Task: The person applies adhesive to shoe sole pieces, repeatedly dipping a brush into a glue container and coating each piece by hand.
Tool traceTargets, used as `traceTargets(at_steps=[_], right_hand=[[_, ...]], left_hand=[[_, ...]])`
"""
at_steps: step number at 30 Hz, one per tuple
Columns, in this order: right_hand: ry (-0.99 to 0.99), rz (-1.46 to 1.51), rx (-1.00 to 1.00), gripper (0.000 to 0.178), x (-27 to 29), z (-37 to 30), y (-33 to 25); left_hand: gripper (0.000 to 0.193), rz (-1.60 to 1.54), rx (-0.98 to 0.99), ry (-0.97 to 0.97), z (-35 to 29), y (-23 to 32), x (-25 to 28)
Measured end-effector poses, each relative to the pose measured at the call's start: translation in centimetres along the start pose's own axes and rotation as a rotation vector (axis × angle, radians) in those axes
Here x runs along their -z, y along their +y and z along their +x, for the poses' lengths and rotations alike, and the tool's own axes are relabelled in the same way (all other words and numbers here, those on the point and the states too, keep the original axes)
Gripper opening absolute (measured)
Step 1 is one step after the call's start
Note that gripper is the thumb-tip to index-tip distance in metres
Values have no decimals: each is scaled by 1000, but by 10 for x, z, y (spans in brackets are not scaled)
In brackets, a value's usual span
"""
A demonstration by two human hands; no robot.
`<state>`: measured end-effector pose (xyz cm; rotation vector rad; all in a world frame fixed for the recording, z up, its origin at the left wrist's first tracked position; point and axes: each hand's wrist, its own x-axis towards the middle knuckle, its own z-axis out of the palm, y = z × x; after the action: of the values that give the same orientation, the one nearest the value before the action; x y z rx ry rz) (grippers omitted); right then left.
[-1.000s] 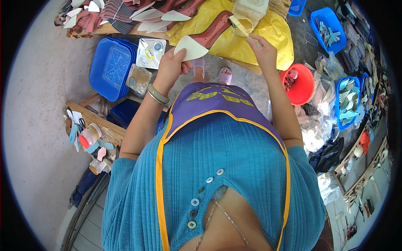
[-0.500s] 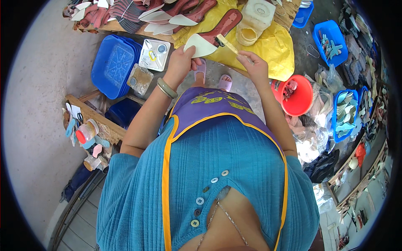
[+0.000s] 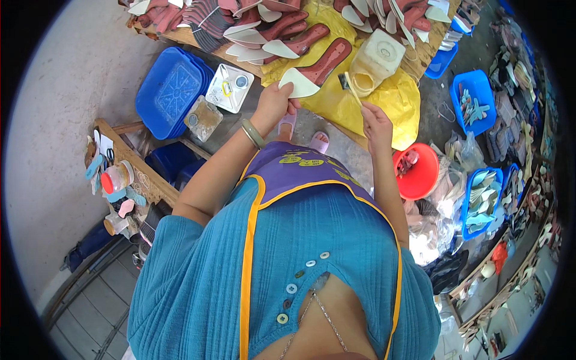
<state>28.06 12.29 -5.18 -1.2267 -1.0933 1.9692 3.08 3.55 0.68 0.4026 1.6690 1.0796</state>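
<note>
My left hand [image 3: 275,105] is closed on the white toe end of a shoe insole [image 3: 329,62]. The insole's other part is reddish brown and points away toward the table. In my right hand [image 3: 377,126], pinched between thumb and fingers, is a small brush [image 3: 354,91] with a pale handle and dark bristles. Its bristle end is apart from the insole, near the mouth of a cut, whitish plastic jug [image 3: 380,53]. The jug lies on a yellow sheet [image 3: 399,99]. Several similar insoles [image 3: 291,47] lie in an overlapping pile beyond my left hand.
Stacked blue basins [image 3: 171,90] and a square tin [image 3: 229,87] stand left. A red bucket [image 3: 418,174] is close to my right forearm. Blue baskets [image 3: 474,102] with pieces in them stand farther right. A low wooden stand [image 3: 147,180] holds jars at lower left.
My right hand has drawn the brush off the insole, rightward to the jug's mouth. My left hand keeps its hold on the insole. The whole view has shifted slightly.
</note>
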Motion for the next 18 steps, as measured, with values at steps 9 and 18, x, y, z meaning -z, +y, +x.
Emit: traceTargets(at_steps=[9, 18], right_hand=[[105, 10, 50, 20, 12, -7, -7], [217, -53, 84, 21, 29, -17, -17]], left_hand=[[19, 46, -135, 49, 52, 44, 14], [32, -138, -90, 60, 71, 41, 32]])
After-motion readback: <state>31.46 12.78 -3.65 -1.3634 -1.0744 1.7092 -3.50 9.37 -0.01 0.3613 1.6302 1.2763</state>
